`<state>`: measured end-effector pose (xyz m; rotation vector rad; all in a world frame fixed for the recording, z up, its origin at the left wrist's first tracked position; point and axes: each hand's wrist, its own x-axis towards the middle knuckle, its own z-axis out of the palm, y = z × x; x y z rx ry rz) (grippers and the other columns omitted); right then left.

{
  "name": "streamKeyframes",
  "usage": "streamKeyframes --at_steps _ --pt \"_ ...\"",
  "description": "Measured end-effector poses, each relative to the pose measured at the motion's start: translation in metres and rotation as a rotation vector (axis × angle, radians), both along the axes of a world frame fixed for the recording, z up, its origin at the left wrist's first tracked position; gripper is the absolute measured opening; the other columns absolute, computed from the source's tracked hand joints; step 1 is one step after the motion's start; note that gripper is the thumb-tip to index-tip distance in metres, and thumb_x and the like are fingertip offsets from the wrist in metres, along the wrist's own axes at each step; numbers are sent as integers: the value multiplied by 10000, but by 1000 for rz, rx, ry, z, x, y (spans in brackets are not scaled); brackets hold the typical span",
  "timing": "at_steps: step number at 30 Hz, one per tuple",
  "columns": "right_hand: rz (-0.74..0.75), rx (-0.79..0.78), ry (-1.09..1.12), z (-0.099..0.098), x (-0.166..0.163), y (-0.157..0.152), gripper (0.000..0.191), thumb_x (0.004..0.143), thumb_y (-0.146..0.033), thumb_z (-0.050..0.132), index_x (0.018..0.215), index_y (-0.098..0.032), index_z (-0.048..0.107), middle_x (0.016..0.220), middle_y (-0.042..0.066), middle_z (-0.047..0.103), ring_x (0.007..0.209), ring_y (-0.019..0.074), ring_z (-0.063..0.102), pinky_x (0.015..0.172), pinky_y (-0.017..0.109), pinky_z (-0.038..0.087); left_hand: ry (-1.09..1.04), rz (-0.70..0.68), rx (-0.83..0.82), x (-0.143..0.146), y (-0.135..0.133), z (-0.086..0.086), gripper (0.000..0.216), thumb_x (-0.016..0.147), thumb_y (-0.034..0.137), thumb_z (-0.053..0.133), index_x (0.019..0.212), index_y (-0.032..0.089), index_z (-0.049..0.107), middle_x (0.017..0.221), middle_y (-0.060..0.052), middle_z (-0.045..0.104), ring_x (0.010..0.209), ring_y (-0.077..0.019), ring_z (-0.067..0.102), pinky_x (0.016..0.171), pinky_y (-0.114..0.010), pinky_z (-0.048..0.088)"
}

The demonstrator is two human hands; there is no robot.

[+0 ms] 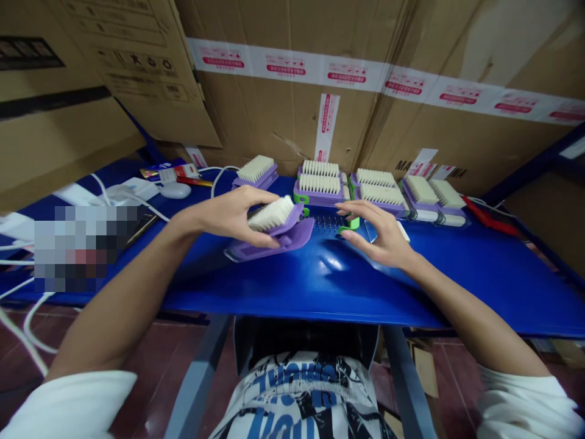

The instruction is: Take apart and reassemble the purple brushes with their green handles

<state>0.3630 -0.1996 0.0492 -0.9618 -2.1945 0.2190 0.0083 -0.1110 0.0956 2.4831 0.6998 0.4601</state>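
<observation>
My left hand point(233, 214) is closed around a purple brush with cream bristles point(274, 214), holding it just above a purple tray-like base point(269, 242) that lies on the blue table point(320, 280). My right hand point(379, 230) rests over a green-edged part with fine metal pins point(329, 222), thumb and fingers bent around its right end. Behind both hands stand rows of finished purple brushes point(320, 183), bristles up, some with green trim.
A single purple brush point(256, 171) stands at the back left. A white mouse point(175, 190), cables and small packets lie at the far left. A red-handled tool point(489, 218) lies at the right. Cardboard boxes point(292, 85) wall the back.
</observation>
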Motion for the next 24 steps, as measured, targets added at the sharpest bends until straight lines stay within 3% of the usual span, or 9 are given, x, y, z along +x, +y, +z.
streamKeyframes --at_steps 4,8,10,12,15,17,20,24 --pt "173 -224 198 -6 -16 -13 1035 1017 -630 834 1853 -411 264 1749 170 575 1463 362 710 1142 574 676 -483 68 -95 32 -21 -18 607 695 576 1046 1143 201 880 1014 -63 853 889 -265 775 836 -344 609" --pt "211 -304 210 -16 -25 -16 1285 947 -680 893 1884 -430 50 1734 205 564 1454 376 711 1144 613 673 -784 85 -345 52 -29 -38 562 709 573 1061 1071 198 851 932 -55 834 767 -216 752 724 -320 625" --pt "194 -328 195 -19 -30 -18 1281 939 -702 888 1887 -410 78 1725 207 574 1466 386 695 1149 631 669 -935 111 -464 57 -31 -44 578 722 606 1055 1065 204 819 941 -53 827 800 -217 767 753 -326 649" --pt "132 -331 194 -20 -32 -20 1141 984 -691 834 1877 -384 193 1756 203 549 1513 397 655 1160 638 660 -1053 145 -528 63 -35 -47 597 711 605 1066 1072 219 789 967 -43 816 880 -227 783 830 -343 671" --pt "23 -260 234 -21 -30 -21 843 1063 -630 732 1796 -359 417 1736 181 561 1541 390 613 1149 610 654 -1102 175 -527 69 -43 -49 596 669 540 1101 1044 229 759 999 -26 798 948 -226 775 891 -349 669" --pt "-13 -172 244 -21 -26 -20 750 1068 -588 716 1747 -353 501 1650 168 615 1476 375 639 1111 587 657 -1094 195 -490 70 -48 -49 631 612 434 1137 1072 232 755 1031 -17 794 969 -213 762 898 -326 650" --pt "-20 -69 203 -18 -22 -18 723 1049 -551 731 1723 -359 555 1539 146 685 1346 350 692 1069 571 654 -1109 222 -513 69 -49 -46 647 582 328 1134 1098 238 756 1023 -2 778 952 -195 745 859 -294 622" --pt "-28 -47 240 -7 -25 -19 617 1070 -531 756 1662 -391 656 1461 105 762 1255 308 738 1082 555 648 -1200 248 -625 64 -40 -42 440 683 424 1044 929 223 740 896 3 735 809 -180 719 725 -290 595"
